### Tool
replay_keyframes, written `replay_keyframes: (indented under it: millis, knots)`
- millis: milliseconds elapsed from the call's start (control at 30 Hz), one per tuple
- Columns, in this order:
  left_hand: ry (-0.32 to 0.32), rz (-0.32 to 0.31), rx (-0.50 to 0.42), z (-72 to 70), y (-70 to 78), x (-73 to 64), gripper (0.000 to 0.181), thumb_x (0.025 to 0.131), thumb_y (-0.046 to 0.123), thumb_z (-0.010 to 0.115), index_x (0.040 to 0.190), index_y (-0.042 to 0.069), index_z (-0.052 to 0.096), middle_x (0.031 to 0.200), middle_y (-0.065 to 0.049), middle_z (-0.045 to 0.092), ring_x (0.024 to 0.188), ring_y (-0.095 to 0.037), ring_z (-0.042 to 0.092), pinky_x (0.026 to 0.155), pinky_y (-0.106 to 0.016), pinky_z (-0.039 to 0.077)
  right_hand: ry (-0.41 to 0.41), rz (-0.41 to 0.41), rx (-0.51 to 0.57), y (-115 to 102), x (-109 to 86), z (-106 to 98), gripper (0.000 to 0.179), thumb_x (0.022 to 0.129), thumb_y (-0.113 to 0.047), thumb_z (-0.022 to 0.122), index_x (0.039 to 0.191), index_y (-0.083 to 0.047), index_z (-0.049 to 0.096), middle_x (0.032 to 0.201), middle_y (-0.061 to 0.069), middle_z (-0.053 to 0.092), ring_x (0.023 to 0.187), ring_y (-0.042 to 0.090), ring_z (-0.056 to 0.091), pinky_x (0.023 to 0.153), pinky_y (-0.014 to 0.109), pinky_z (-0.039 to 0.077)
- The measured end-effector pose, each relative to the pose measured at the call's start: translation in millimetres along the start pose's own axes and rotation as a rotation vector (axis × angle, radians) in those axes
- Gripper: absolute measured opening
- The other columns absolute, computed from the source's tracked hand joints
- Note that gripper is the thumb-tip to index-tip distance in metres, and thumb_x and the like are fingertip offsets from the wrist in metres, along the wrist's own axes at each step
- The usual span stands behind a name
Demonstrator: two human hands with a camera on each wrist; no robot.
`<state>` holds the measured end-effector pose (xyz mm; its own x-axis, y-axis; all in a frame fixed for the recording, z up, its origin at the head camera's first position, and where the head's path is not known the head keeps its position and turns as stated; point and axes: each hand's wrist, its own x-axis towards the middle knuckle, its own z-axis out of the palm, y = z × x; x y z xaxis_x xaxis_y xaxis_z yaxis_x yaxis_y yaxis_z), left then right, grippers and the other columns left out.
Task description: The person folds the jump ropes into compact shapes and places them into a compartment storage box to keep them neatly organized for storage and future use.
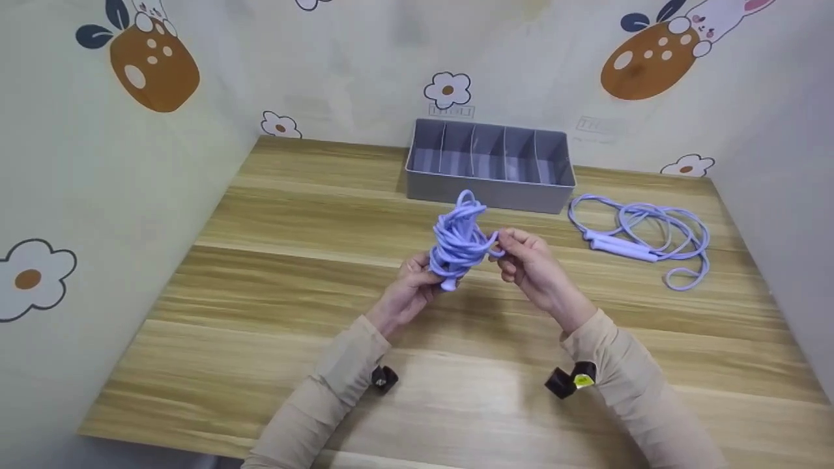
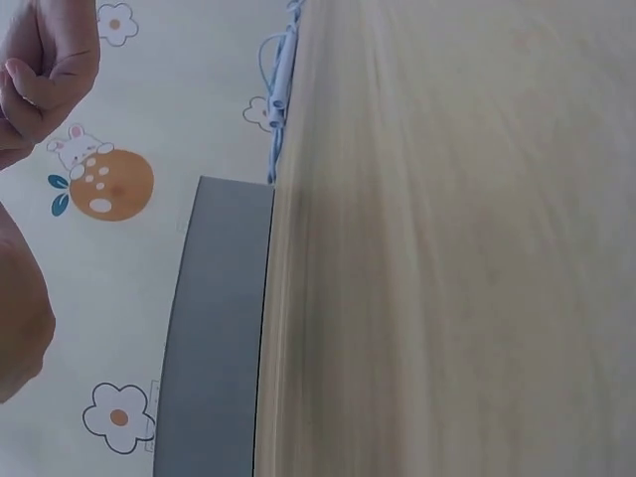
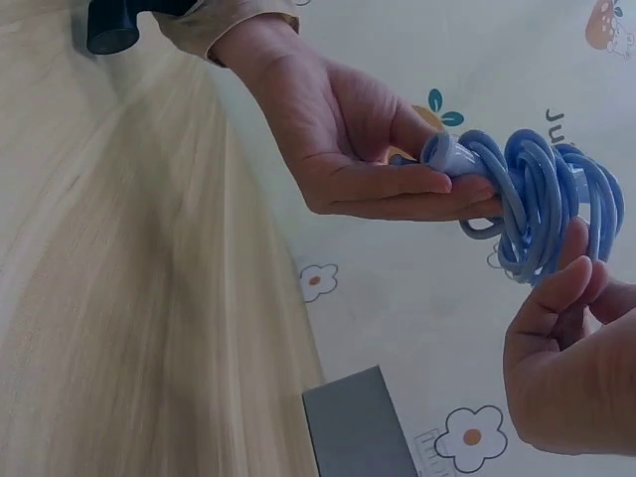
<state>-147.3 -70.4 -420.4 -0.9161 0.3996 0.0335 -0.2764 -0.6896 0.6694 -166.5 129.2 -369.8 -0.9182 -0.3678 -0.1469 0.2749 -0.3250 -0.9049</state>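
My left hand (image 1: 409, 291) grips the wound blue rope (image 1: 458, 240), and my right hand (image 1: 531, 266) pinches it at the side, above the wood-grained table (image 1: 313, 260), before the flower-printed wall (image 1: 355, 71).

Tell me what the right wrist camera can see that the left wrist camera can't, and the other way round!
Only the right wrist view shows the wound-up rope, held by the left hand and pinched by the right hand, plus a beige sleeve and a black gadget.

Only the left wrist view shows the loose rope with its handles.

Both share the grey box, wooden table, flowery wall and some of the hands.
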Motion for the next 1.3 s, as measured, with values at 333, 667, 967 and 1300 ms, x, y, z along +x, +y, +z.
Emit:
replay_keyframes:
  millis: [333, 667, 967, 1300]
  knots:
    - [-0.131, -0.002, 0.248, -7.9, 0.7, -0.4, 0.045, 0.075, -0.019, 0.044, 0.086, 0.016, 0.07, 0.081, 0.0, 0.069, 0.066, -0.01, 0.063, 0.065, -0.019, 0.054, -0.063, 0.08, 0.068, -9.3, -6.2, -8.2, 0.009, 0.079, -0.017, 0.067, 0.079, -0.012, 0.06, 0.063, -0.004, 0.052, 0.049, 0.003, 0.036, 0.043, 0.012, 0.029]
    - [-0.041, -0.06, 0.209, -3.7, -1.6, -0.5, 0.041, 0.075, -0.019, 0.045, 0.086, 0.013, 0.069, 0.081, -0.001, 0.069, 0.067, -0.011, 0.064, 0.066, -0.021, 0.054, 0.13, -0.06, 0.145, -5.7, -11.5, 6.0, 0.008, 0.085, -0.007, 0.06, 0.078, -0.009, 0.059, 0.063, -0.003, 0.052, 0.049, 0.002, 0.041, 0.041, 0.011, 0.035]
    - [-0.001, -0.056, 0.19, -3.2, -3.2, -0.2, 0.042, 0.075, -0.019, 0.044, 0.085, 0.013, 0.069, 0.08, -0.001, 0.069, 0.066, -0.011, 0.064, 0.065, -0.021, 0.054, 0.17, -0.13, 0.153, 1.0, -10.1, 10.8, 0.009, 0.085, -0.004, 0.06, 0.078, -0.009, 0.06, 0.062, -0.001, 0.051, 0.047, 0.002, 0.04, 0.039, 0.012, 0.035]
    - [0.035, -0.064, 0.213, -6.9, -2.8, 0.7, 0.04, 0.076, -0.019, 0.045, 0.086, 0.012, 0.068, 0.08, -0.003, 0.069, 0.065, -0.012, 0.064, 0.064, -0.022, 0.055, 0.223, -0.283, 0.078, 5.9, -7.3, 19.6, 0.019, 0.086, 0.009, 0.048, 0.089, -0.008, 0.057, 0.063, -0.001, 0.054, 0.045, 0.003, 0.043, 0.037, 0.013, 0.038]
